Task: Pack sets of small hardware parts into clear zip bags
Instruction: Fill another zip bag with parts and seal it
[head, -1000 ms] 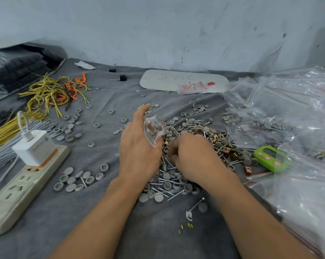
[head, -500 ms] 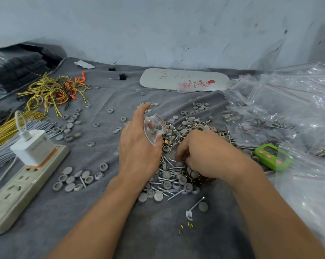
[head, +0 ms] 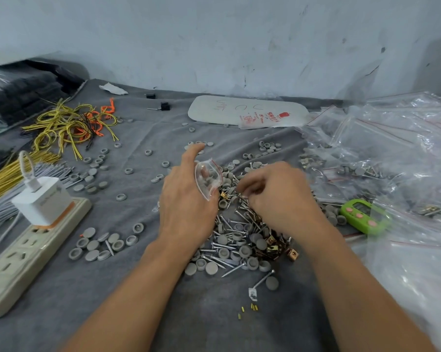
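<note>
Holding a small clear zip bag (head: 208, 177) by its edge, my left hand (head: 186, 207) has the bag gripped at the thumb side while the index finger sticks out straight, away from me. The bag's red-lined mouth gapes toward my right hand (head: 277, 196), and a few grey caps (head: 206, 183) show through the plastic. The bag hangs just above the far left edge of the pile (head: 239, 237).

My right hand is beside the bag's mouth with its fingers curled down over the pile. It is blurred, so I cannot tell whether the fingertips pinch a part or only touch the heap.

The pile lies on the grey cloth (head: 128, 288) between my forearms: screws (head: 215, 260), more grey caps and brass clips (head: 272, 248) mixed together.

To the left are a power strip (head: 18, 260) with a white charger (head: 43, 199) plugged in and, farther back, a tangle of yellow wires (head: 62, 125). On the right a green timer (head: 364, 215) sits at the edge of a heap of zip bags (head: 397, 138).
</note>
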